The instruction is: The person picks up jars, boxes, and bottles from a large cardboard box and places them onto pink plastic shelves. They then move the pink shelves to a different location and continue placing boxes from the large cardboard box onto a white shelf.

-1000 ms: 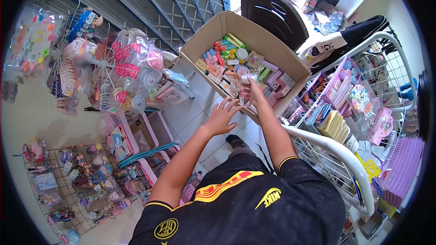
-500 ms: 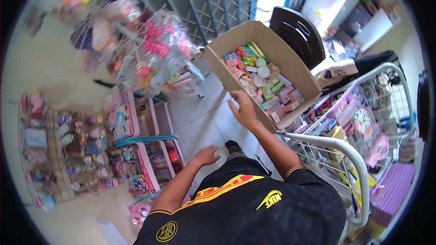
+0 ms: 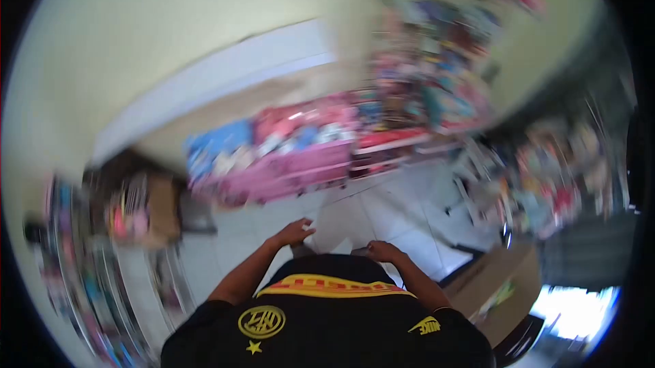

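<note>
Low in front of the black shirt, my left hand hangs over the tiled floor with its fingers somewhat apart and nothing in them. My right hand is near my waist at the centre right, its fingers curled and blurred, so whether they hold anything is unclear. Neither hand touches a shelf or box. The nearest large thing to my right hand is an open cardboard box with a few green and pale items showing inside.
Pink bins with blue and pink packages stand ahead along the wall. Another cardboard box and shelving are at the left. Hanging goods fill the right side, and a dark chair is behind the near box.
The view has swung left, so the cardboard box now lies at the lower right and the pink bins are ahead. My right hand has dropped from beside the box to near my waist.
</note>
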Tool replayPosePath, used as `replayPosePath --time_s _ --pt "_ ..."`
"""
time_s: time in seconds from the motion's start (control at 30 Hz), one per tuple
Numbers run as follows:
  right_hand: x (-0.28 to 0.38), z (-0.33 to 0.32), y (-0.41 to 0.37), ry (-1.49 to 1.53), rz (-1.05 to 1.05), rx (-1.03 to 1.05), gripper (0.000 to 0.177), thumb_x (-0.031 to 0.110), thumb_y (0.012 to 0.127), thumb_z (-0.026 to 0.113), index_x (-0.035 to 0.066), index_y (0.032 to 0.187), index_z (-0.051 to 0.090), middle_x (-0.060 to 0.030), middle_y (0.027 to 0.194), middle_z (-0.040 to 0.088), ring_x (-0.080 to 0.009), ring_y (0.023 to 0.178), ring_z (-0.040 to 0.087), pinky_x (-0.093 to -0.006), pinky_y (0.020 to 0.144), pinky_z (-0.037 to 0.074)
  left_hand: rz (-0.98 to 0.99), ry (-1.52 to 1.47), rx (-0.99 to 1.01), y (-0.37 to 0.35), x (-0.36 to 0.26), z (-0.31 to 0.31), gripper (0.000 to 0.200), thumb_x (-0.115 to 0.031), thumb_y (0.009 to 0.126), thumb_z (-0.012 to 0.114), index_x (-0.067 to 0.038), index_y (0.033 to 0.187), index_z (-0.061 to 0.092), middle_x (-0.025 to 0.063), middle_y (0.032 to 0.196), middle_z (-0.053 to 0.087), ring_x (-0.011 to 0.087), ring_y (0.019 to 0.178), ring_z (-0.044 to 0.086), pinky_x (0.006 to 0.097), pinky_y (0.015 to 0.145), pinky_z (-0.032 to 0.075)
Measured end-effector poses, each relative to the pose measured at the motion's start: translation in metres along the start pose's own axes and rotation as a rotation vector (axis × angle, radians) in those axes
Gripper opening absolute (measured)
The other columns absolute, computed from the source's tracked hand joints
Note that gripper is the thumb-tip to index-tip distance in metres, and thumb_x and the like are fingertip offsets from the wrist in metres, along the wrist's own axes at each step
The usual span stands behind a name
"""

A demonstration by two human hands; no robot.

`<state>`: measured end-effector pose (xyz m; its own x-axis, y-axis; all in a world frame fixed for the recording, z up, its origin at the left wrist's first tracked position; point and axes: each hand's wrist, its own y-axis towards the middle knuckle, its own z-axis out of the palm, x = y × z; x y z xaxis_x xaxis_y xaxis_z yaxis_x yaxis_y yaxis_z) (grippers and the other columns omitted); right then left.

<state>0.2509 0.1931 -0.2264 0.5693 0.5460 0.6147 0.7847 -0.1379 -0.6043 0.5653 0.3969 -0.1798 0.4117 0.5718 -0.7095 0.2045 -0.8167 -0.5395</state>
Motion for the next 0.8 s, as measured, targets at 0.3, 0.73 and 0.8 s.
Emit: replayPosePath --time_s 0.3,0.73,0.8 --pt "0.240 -0.037 0.151 -0.231 -0.329 0.049 0.042 0.036 0.090 0.062 0.006 0.119 0.059 -0.0170 0.115 0.063 -0.0329 0.108 0.060 -0.0414 0.092 0.048 0.130 -0.218 -1.156 -0.127 0.105 -0.164 0.027 -0.015 0.086 0.068 -0.004 0.109 0.060 0.0108 0.097 0.066 0.0226 0.082 0.064 0.0333 0.072 0.051" --pt "0.456 -0.129 0.206 -0.070 -0.563 0.108 0.035 0.030 0.092 0.063 0.005 0.116 0.060 -0.0163 0.107 0.064 -0.0302 0.099 0.063 -0.0406 0.087 0.049 0.187 0.440 -0.899 -0.110 0.101 -0.322 0.084 -0.029 0.062 0.081 -0.009 0.136 0.047 0.0162 0.126 0.052 0.0340 0.122 0.045 0.0469 0.095 0.038" --pt "0.504 -0.156 0.215 -0.108 -0.569 -0.015 0.035 0.029 0.090 0.065 0.004 0.115 0.060 -0.0157 0.105 0.064 -0.0315 0.097 0.063 -0.0399 0.087 0.049 0.306 0.299 -1.014 -0.134 0.097 -0.318 0.083 -0.025 0.061 0.082 -0.007 0.135 0.048 0.0162 0.124 0.053 0.0351 0.121 0.047 0.0470 0.098 0.037"
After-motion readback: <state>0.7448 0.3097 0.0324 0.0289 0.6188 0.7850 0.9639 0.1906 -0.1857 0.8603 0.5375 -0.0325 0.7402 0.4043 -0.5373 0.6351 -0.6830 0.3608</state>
